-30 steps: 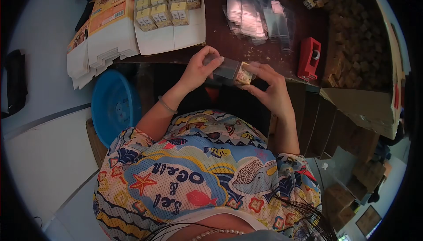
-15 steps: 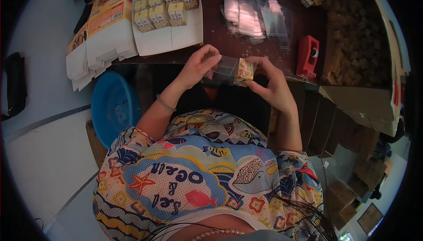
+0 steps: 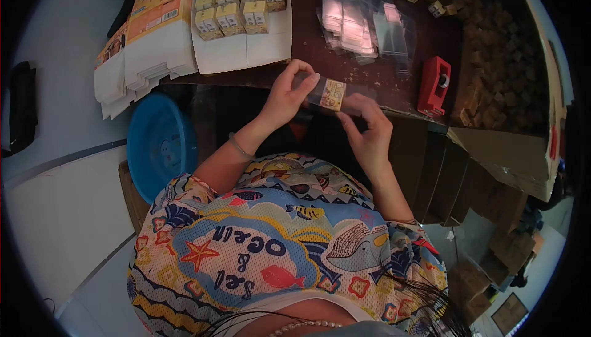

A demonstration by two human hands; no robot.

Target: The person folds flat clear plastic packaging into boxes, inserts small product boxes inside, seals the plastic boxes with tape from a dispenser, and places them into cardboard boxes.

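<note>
Yellow box hangs between the hands, nearer than the table, apparently inside clear film; I see the left hand pinching film, the right hand curved, contact unclear. Loosened left pinch could drop the box

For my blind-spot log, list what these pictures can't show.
Head view:
Fine print on the small box: too small.
Underside of that box: faces away from the camera.
Whether the right hand grips the clear bag: its fingers blur.
Far end of the white carton: cut off by the top edge.
</note>
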